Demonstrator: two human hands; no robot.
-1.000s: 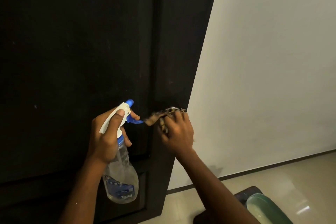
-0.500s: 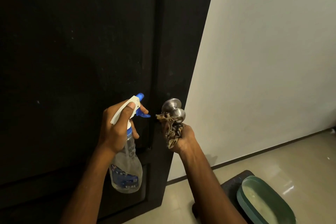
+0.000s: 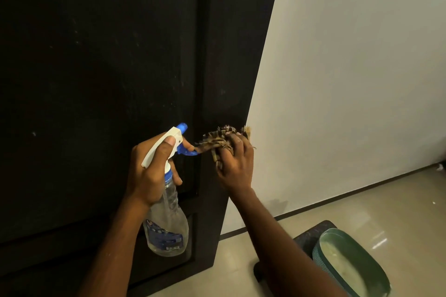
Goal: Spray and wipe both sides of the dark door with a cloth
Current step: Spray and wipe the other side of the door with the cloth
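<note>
1. Head view, the only view. The dark door (image 3: pixel 96 79) fills the left and centre of the frame, and its free edge runs down on a slant beside a pale wall (image 3: pixel 350 79). Faint pale specks show on the panel.
2. The left hand (image 3: pixel 149 171) is closed round the neck of the spray bottle (image 3: pixel 166 229). The thumb lies along the white spray head and a finger is hooked on the blue trigger. The bottle hangs in front of the door's lower panel. Its body is clear with a blue label low down, and its blue nozzle tip points up and to the right, toward the door.
3. The right hand (image 3: pixel 235 164) has its fingers curled over a bunched, checked brown cloth (image 3: pixel 217 138) and holds it against the door's right stile, close to the free edge. A frayed end of the cloth sticks out past that edge, and another end reaches left, just beside the trigger.
4. I cannot tell what lies under the cloth.
5. Both forearms come up from the bottom of the frame, bare.
6. Lower right, on the glossy beige floor (image 3: pixel 398 205), a green oval tub (image 3: pixel 324 252) with a pale inside rests on a dark low object (image 3: pixel 311 231) near the wall's skirting line.
</note>
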